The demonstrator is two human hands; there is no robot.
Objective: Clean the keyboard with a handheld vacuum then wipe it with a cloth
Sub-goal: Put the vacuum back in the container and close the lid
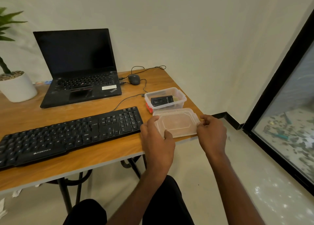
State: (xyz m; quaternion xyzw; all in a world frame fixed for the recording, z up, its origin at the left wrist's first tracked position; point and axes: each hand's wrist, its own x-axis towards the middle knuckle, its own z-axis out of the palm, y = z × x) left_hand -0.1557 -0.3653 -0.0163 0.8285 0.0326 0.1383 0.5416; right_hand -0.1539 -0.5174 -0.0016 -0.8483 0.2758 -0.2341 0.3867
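Observation:
A black keyboard lies across the front of the wooden desk. To its right stands an uncovered clear plastic box with a black handheld vacuum and a bit of yellowish cloth inside. Just in front of the box, at the desk's right corner, is its clear lid. My left hand grips the lid's left end and my right hand grips its right end.
An open black laptop stands behind the keyboard, with a wired mouse and cables to its right. A white plant pot sits at the far left. The desk edge and floor lie to the right, beside a dark-framed glass door.

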